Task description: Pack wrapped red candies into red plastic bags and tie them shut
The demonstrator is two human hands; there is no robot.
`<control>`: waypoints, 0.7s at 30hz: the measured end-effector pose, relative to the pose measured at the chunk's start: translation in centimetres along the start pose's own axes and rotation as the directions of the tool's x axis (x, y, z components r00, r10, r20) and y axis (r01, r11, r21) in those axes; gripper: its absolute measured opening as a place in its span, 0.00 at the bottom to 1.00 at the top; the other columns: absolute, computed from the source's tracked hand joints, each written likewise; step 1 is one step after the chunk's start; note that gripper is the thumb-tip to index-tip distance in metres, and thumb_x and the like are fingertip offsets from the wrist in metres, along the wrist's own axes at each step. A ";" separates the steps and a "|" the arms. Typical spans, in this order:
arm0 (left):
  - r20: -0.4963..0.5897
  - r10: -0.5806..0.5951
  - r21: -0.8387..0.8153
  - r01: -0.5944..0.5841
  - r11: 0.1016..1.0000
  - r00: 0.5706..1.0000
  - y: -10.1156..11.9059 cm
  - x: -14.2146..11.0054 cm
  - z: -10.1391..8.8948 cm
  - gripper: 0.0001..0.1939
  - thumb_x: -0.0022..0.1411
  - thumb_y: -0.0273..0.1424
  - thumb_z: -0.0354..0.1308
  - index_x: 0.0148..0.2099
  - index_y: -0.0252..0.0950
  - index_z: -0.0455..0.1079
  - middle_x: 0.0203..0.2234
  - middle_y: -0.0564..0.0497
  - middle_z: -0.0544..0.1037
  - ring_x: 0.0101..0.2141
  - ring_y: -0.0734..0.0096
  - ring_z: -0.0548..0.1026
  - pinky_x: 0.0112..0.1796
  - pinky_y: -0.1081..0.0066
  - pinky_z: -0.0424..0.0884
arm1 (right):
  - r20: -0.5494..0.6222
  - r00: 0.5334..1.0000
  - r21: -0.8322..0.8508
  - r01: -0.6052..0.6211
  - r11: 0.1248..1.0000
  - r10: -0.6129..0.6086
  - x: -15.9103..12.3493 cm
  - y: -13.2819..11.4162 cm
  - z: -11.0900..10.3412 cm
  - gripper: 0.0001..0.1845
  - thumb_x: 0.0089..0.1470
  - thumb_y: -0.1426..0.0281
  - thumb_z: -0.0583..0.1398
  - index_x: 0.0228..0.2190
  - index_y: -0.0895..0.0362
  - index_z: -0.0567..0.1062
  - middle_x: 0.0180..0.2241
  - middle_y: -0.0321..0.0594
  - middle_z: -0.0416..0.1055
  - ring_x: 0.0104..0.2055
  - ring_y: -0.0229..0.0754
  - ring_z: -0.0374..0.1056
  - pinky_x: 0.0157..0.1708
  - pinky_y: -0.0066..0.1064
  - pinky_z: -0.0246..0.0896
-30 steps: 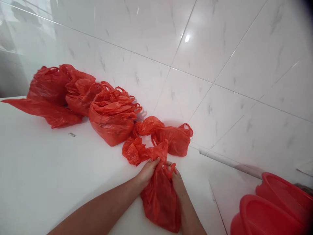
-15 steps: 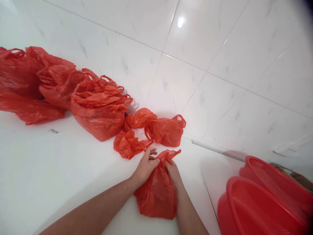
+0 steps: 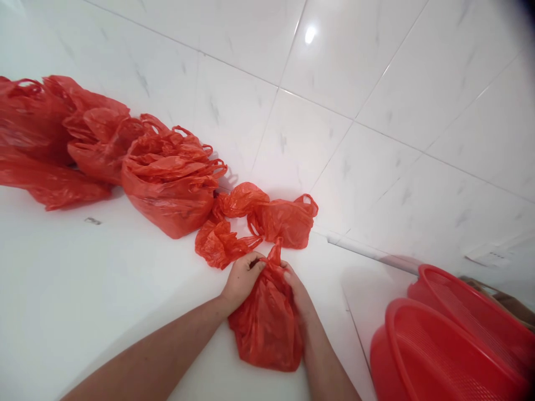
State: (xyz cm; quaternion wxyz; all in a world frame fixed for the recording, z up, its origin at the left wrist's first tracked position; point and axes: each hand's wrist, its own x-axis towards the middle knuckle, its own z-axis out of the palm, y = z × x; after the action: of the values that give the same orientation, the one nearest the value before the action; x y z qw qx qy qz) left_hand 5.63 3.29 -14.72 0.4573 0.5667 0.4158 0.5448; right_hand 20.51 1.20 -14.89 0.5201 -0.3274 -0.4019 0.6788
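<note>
A red plastic bag [image 3: 270,328] lies in front of me on the white tabletop, its body puffed out and its neck bunched together. My left hand [image 3: 246,277] pinches the left side of the neck, fingers curled in. On the other side my right hand [image 3: 295,284] is closed on the gathered plastic, part of its fingers hidden behind the bag. A twisted end of the bag sticks up between both hands. Just beyond them are a crumpled red bag [image 3: 219,244] and a flatter red bag [image 3: 286,223] with a loop handle.
Larger red bags [image 3: 169,189] stretch along the tiled wall [image 3: 234,106] to the left. Two red plastic baskets [image 3: 438,345] with perforated sides stand at the lower right, beyond the edge of the white tabletop [image 3: 137,278]. A socket plate [image 3: 489,254] is on the wall.
My left fingers, spread before, have curled onto the bag's neck. The loose end that pointed right is now upright and more tightly gathered. The other bags have stayed put.
</note>
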 end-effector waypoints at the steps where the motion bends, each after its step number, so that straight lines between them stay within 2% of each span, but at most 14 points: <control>1: -0.014 -0.014 -0.006 0.014 1.000 1.000 -0.1 0.2 -0.1 0.07 0.58 0.32 0.52 0.33 0.37 0.71 0.31 0.50 0.74 0.35 0.65 0.71 0.40 0.67 0.65 | -0.001 1.000 0.024 -0.005 1.000 0.005 -0.1 0.1 -0.1 0.18 0.52 0.58 0.59 0.43 0.52 0.70 0.42 0.40 0.73 0.42 0.45 0.69 0.42 0.36 0.62; 4: -0.044 -0.058 -0.040 0.056 0.998 0.997 -0.3 0.4 -0.3 0.05 0.55 0.30 0.53 0.34 0.37 0.69 0.35 0.51 0.73 0.39 0.65 0.70 0.43 0.67 0.64 | -0.017 0.999 0.055 -0.032 0.998 0.033 0.1 0.3 -0.5 0.22 0.53 0.51 0.57 0.42 0.53 0.71 0.38 0.39 0.74 0.39 0.44 0.69 0.40 0.36 0.62; 7: 0.013 -0.106 -0.119 0.107 0.987 0.994 -0.5 0.3 -0.1 0.09 0.55 0.31 0.53 0.39 0.38 0.68 0.36 0.51 0.74 0.37 0.66 0.71 0.41 0.67 0.65 | -0.059 0.996 0.079 -0.062 0.995 0.067 0.6 0.6 -1.2 0.23 0.52 0.49 0.57 0.39 0.54 0.73 0.34 0.39 0.73 0.34 0.44 0.68 0.36 0.36 0.62; 10: 0.110 -0.146 -0.201 0.166 0.965 0.983 -0.5 0.0 0.2 0.13 0.56 0.33 0.53 0.44 0.38 0.66 0.31 0.52 0.74 0.31 0.68 0.72 0.36 0.68 0.67 | -0.094 0.994 0.045 -0.048 0.998 0.052 1.0 0.7 -1.8 0.19 0.50 0.50 0.59 0.30 0.54 0.72 0.28 0.37 0.71 0.29 0.42 0.66 0.30 0.33 0.61; 13: 0.172 -0.173 -0.260 0.214 0.941 0.970 -0.5 -0.2 0.4 0.12 0.57 0.34 0.53 0.44 0.38 0.66 0.29 0.53 0.74 0.29 0.69 0.71 0.33 0.70 0.67 | -0.087 0.996 -0.023 0.001 1.000 -0.003 1.1 0.4 -2.1 0.17 0.46 0.56 0.64 0.22 0.54 0.66 0.21 0.33 0.67 0.23 0.38 0.61 0.25 0.29 0.58; 18: 0.184 -0.200 -0.361 0.255 0.897 0.962 -0.2 -0.3 0.5 0.10 0.57 0.36 0.55 0.39 0.37 0.67 0.30 0.54 0.73 0.29 0.73 0.70 0.33 0.73 0.66 | -0.041 0.999 -0.079 -0.030 0.996 0.026 0.8 -0.4 -1.7 0.19 0.40 0.64 0.68 0.26 0.53 0.62 0.22 0.29 0.66 0.20 0.34 0.60 0.23 0.25 0.54; 21: 0.196 -0.227 -0.406 0.290 0.866 0.954 0.1 -0.3 0.6 0.10 0.57 0.36 0.55 0.39 0.37 0.66 0.28 0.55 0.72 0.27 0.75 0.69 0.32 0.74 0.66 | -0.009 0.999 -0.123 -0.032 0.992 0.031 0.7 -0.8 -1.5 0.21 0.38 0.68 0.67 0.31 0.51 0.60 0.25 0.28 0.68 0.22 0.36 0.63 0.25 0.26 0.57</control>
State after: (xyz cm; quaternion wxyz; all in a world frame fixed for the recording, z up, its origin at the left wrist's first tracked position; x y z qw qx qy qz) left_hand 6.19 2.97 -14.70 0.6683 0.4278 0.3240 0.5152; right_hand 21.95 2.27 -14.87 0.4895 -0.3674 -0.4361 0.6597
